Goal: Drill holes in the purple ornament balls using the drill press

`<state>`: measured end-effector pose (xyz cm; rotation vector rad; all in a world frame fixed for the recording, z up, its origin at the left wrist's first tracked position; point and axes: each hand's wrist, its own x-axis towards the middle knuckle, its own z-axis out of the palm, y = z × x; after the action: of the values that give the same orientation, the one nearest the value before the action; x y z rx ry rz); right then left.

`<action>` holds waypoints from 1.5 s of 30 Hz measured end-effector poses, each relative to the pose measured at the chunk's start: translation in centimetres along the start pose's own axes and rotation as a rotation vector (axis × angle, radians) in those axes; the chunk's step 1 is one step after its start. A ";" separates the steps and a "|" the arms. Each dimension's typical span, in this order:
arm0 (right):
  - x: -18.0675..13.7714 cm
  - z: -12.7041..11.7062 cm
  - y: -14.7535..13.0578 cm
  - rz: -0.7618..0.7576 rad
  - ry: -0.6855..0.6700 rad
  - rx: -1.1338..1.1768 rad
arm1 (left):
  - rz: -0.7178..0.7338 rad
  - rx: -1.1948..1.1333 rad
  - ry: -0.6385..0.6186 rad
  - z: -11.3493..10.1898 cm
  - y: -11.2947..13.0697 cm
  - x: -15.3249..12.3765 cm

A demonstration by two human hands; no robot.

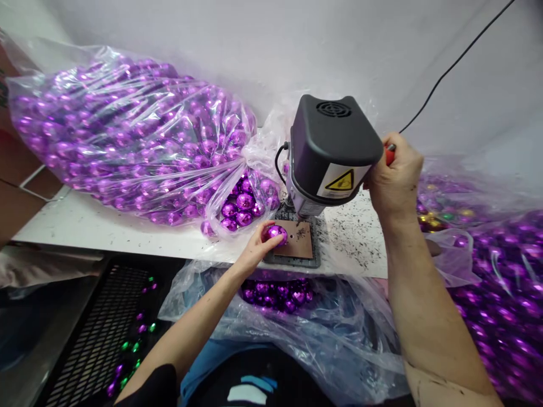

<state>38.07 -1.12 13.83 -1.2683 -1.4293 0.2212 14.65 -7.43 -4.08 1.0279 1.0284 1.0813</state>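
Note:
My left hand (pixel 258 244) is closed around a shiny purple ball (pixel 278 232) and holds it on the brown plate (pixel 303 240) of a small bench drill. The drill's black head (pixel 333 144) stands just above and right of the ball. My right hand (pixel 394 175) grips the drill's red-tipped lever (pixel 390 154) on the machine's right side. Dark shavings lie on the plate beneath the drill spindle.
A big clear bag of purple balls (pixel 127 141) lies on the white table (pixel 76 226), its open mouth by the drill. More bagged balls (pixel 500 282) sit at right. A clear bag (pixel 275 294) below the table edge holds several balls. A black grate (pixel 106 328) lies lower left.

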 end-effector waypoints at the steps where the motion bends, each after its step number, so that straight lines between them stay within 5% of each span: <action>1: 0.0 0.0 0.0 -0.006 -0.002 -0.001 | 0.057 0.104 -0.001 0.4 -0.2 0.4; 7: -0.1 0.0 0.1 -0.022 -0.013 0.016 | 0.288 0.604 -0.002 1.9 -1.5 2.6; 16: 0.1 0.2 0.4 -0.077 0.009 0.048 | 0.613 1.000 -0.103 2.5 -2.1 3.0; 26: -0.3 0.2 0.3 -0.048 0.035 0.022 | 0.485 1.011 0.153 4.8 -3.4 2.7; 32: -0.7 0.2 -0.2 -0.033 0.062 -0.047 | 0.514 1.041 0.174 5.1 -3.4 2.7; 40: -6.0 -0.6 0.0 -0.241 0.285 -0.278 | 0.517 1.019 0.174 5.2 -3.1 2.7; 45: -8.5 -1.5 0.7 -0.338 0.224 -0.350 | 0.511 1.022 0.175 5.2 -3.2 2.7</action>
<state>37.67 -8.13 8.75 -1.2566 -1.4993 -0.4037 20.67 -5.98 -6.45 2.1280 1.5623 1.0445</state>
